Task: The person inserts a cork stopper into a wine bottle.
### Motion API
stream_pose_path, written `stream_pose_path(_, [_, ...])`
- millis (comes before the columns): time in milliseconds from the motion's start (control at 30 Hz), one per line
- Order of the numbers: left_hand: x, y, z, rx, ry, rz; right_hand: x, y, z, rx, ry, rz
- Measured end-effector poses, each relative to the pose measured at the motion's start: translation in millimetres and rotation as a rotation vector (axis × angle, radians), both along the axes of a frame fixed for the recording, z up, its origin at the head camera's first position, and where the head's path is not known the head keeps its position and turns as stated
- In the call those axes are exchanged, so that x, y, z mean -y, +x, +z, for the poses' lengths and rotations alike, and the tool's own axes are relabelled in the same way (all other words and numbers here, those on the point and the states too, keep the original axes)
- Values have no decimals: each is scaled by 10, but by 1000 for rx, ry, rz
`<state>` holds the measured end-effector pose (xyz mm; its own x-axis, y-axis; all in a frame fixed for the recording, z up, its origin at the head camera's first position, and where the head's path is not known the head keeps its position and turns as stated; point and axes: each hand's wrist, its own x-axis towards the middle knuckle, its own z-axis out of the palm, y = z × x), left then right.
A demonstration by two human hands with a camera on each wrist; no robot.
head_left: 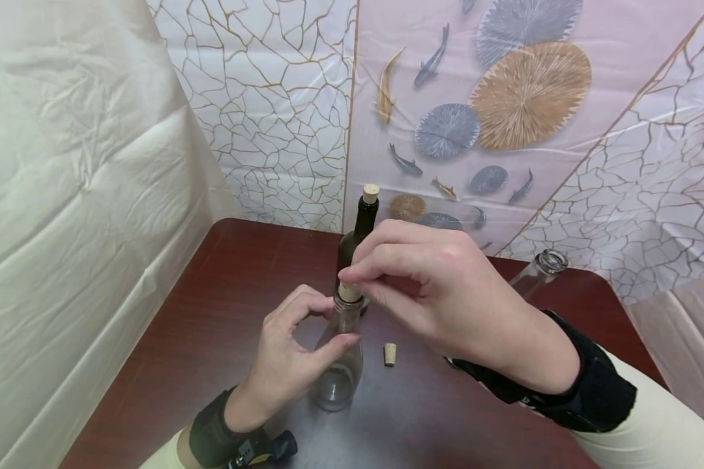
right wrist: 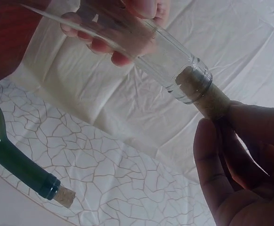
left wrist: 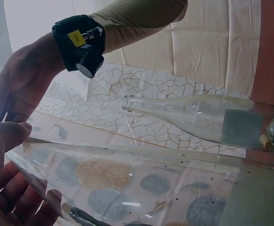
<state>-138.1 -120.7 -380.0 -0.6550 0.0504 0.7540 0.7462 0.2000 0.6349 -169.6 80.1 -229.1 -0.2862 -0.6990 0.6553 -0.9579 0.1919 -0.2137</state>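
A clear glass bottle (head_left: 336,389) stands upright on the table, and my left hand (head_left: 287,345) holds it around the neck and shoulder with thumb and fingers. Above it, my right hand (head_left: 440,280) pinches a cork (right wrist: 215,102) between thumb and fingertips. That cork's lower end sits inside the bottle's mouth, as the right wrist view shows through the glass; its upper part sticks out. Just behind stands a dark green bottle (right wrist: 26,165) with a cork (head_left: 371,193) in its mouth, partly hidden by my right hand in the head view.
A loose cork (head_left: 390,355) is on the table (head_left: 258,260), right of the held bottle. Another clear bottle (left wrist: 198,117) stands at the back right, mostly behind my right hand in the head view. Patterned cloth (head_left: 270,117) hangs behind the table, plain cloth (head_left: 94,195) at left.
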Motion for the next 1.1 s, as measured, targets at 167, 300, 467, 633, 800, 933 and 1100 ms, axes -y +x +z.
stream_pose_path(167, [6, 6, -3, 10, -7, 4, 16, 65, 40, 17, 6, -17])
stream_pose_path(300, [10, 13, -4, 19, -10, 5, 26, 84, 46, 9, 0, -10])
stream_pose_path(467, [10, 14, -8, 26, -12, 0, 27, 88, 16, -24, -9, -12])
stream_pose_path(633, [5, 10, -9, 17, -4, 3, 46, 102, 9, -32, -23, 3])
stream_pose_path(800, [-4, 8, -9, 8, 5, 2, 57, 126, 19, -29, -34, 9])
stream_pose_path(933, [-9, 8, -11, 0, 10, 5, 62, 137, 25, -28, -28, 6])
stream_pose_path(1100, [-17, 5, -10, -10, 13, 10, 62, 146, 39, -23, -23, -1])
